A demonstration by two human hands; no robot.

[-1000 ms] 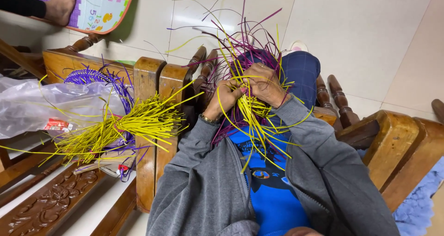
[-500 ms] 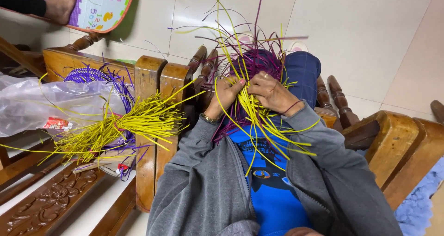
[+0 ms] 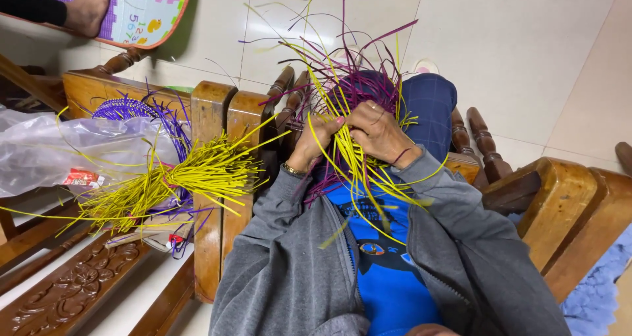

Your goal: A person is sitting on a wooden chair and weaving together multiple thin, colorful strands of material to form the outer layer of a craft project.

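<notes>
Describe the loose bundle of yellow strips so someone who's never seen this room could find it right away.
Start at the wooden armrest left of the person's grey sleeve. The bundle of yellow strips lies across it, fanning toward a clear plastic bag. Unlike the mixed purple-and-yellow weaving in the hands, it is nearly all yellow and untouched.

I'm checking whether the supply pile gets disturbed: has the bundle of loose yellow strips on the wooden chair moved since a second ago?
No. The yellow strip bundle lies across the same wooden chair arm, beside the clear plastic bag, as before.
</notes>
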